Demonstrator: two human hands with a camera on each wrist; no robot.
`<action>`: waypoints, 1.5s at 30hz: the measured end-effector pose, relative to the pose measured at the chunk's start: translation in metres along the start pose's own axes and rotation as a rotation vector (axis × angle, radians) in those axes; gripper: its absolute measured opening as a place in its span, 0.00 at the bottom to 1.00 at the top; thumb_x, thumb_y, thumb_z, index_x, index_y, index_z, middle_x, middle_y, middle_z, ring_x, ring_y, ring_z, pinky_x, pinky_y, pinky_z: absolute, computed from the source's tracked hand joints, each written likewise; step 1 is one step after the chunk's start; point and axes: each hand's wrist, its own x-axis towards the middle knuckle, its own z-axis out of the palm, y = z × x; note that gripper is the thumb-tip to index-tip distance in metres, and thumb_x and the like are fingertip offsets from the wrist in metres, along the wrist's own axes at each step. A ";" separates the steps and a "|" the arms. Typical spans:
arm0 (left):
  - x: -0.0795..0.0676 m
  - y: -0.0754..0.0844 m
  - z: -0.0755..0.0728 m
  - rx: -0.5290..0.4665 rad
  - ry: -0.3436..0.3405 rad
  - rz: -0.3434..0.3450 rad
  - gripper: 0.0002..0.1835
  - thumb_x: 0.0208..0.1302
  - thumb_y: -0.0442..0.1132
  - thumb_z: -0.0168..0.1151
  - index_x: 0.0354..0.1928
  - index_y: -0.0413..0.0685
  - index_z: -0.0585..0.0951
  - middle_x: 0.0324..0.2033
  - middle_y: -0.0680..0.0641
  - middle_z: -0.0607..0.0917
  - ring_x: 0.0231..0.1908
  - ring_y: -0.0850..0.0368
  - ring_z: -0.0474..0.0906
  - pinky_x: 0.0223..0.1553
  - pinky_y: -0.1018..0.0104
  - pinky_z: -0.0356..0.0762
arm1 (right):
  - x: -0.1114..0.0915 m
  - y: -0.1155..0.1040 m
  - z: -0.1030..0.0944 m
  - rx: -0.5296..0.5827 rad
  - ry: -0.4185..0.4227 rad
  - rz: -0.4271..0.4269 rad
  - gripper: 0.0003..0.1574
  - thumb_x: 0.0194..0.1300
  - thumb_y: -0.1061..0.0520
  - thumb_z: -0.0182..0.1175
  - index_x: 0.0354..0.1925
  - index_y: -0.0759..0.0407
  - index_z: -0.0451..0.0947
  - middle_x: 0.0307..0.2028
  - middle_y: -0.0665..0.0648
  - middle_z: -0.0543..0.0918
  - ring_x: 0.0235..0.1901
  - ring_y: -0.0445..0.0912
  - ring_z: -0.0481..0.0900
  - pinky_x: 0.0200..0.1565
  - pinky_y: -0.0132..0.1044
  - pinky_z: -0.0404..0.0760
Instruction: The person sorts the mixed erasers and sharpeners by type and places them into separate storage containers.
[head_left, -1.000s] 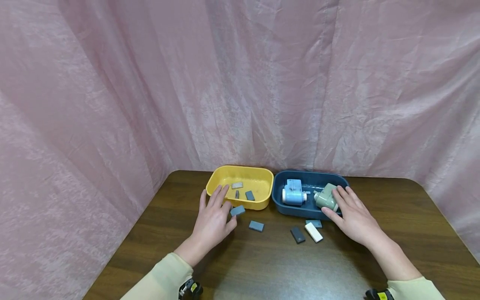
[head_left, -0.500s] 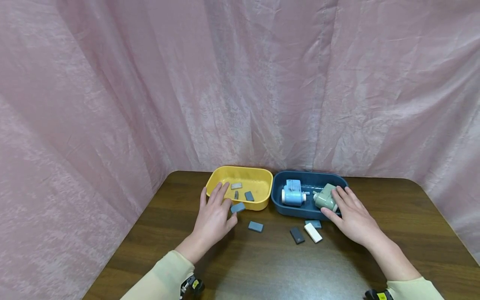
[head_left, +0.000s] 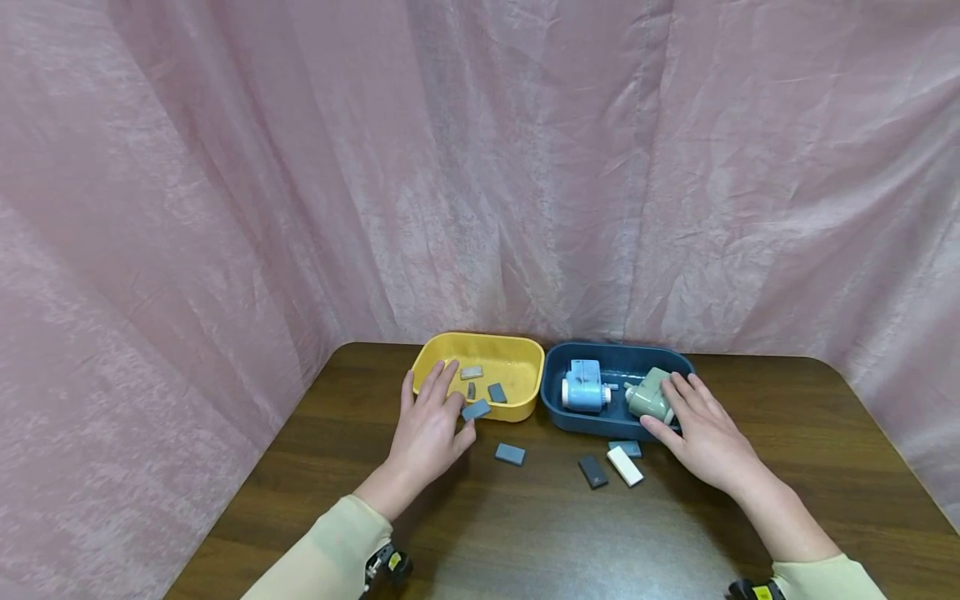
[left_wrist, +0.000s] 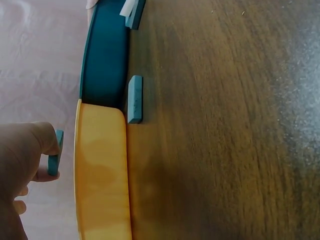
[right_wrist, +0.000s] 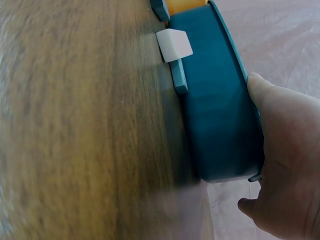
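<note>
My left hand (head_left: 427,433) pinches a blue-grey eraser-like block (head_left: 476,410) between thumb and index finger. In the left wrist view this block (left_wrist: 56,152) is held at the near rim of the yellow tray (left_wrist: 102,170). Inside the yellow tray (head_left: 517,354) lie a pale block (head_left: 472,372), a blue-grey block (head_left: 497,392) and a small dark piece (head_left: 471,390). My right hand (head_left: 708,437) rests at the right end of the navy tray (head_left: 581,425), fingers extended over a green crank pencil sharpener (head_left: 649,395). A light blue crank sharpener (head_left: 585,387) lies left of it.
On the wooden table (head_left: 540,533), in front of the trays, lie a blue-grey block (head_left: 511,454), a black block (head_left: 592,472), a white block (head_left: 626,467) and another blue block (head_left: 627,449). A pink curtain (head_left: 480,183) hangs behind the table.
My left hand has risen slightly with the blue-grey block, which now overlaps the yellow tray's near wall more. My right hand stays at the navy tray. The whole view has shifted a little.
</note>
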 end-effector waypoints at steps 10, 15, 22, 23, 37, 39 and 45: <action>0.006 -0.002 0.003 0.016 0.012 0.002 0.12 0.64 0.47 0.78 0.36 0.48 0.85 0.77 0.36 0.74 0.78 0.34 0.67 0.76 0.22 0.53 | 0.000 -0.001 -0.001 -0.008 0.004 0.005 0.60 0.84 0.28 0.53 0.85 0.73 0.53 0.84 0.79 0.51 0.85 0.72 0.39 0.79 0.72 0.48; 0.010 -0.004 0.005 0.023 0.022 0.002 0.13 0.63 0.47 0.79 0.37 0.48 0.86 0.77 0.36 0.74 0.78 0.34 0.68 0.76 0.22 0.54 | 0.000 -0.001 0.000 -0.014 0.012 0.000 0.59 0.84 0.29 0.54 0.85 0.73 0.53 0.84 0.79 0.52 0.85 0.73 0.40 0.79 0.72 0.49; 0.014 -0.005 0.007 0.012 0.010 -0.016 0.14 0.63 0.47 0.80 0.37 0.47 0.86 0.77 0.36 0.74 0.79 0.35 0.66 0.76 0.22 0.51 | 0.000 -0.002 0.000 -0.010 0.012 0.000 0.59 0.84 0.28 0.53 0.85 0.73 0.53 0.84 0.78 0.52 0.85 0.72 0.40 0.79 0.72 0.49; 0.014 -0.005 0.007 0.012 0.007 -0.018 0.14 0.63 0.47 0.80 0.38 0.47 0.86 0.77 0.36 0.74 0.79 0.35 0.66 0.76 0.22 0.51 | 0.000 -0.002 0.000 -0.008 0.010 0.001 0.60 0.84 0.28 0.53 0.85 0.73 0.53 0.84 0.78 0.52 0.85 0.72 0.40 0.79 0.72 0.49; 0.023 -0.008 0.007 0.023 -0.005 -0.035 0.13 0.65 0.47 0.80 0.36 0.48 0.86 0.78 0.36 0.73 0.80 0.35 0.65 0.77 0.22 0.52 | 0.001 0.000 0.000 0.001 0.009 0.000 0.60 0.84 0.27 0.52 0.85 0.72 0.52 0.84 0.78 0.51 0.85 0.72 0.39 0.79 0.72 0.48; 0.025 -0.009 0.007 0.021 -0.007 -0.036 0.12 0.65 0.47 0.80 0.37 0.48 0.86 0.78 0.36 0.73 0.80 0.35 0.64 0.77 0.22 0.51 | 0.001 0.001 0.001 0.001 0.010 -0.001 0.60 0.84 0.28 0.52 0.85 0.72 0.52 0.84 0.78 0.51 0.85 0.72 0.39 0.79 0.72 0.48; 0.029 -0.009 0.008 0.010 -0.016 -0.036 0.12 0.65 0.45 0.79 0.36 0.48 0.85 0.78 0.36 0.72 0.80 0.35 0.64 0.77 0.22 0.49 | 0.001 0.001 0.001 -0.006 0.011 0.003 0.59 0.84 0.28 0.53 0.85 0.73 0.53 0.84 0.78 0.52 0.85 0.72 0.40 0.78 0.73 0.49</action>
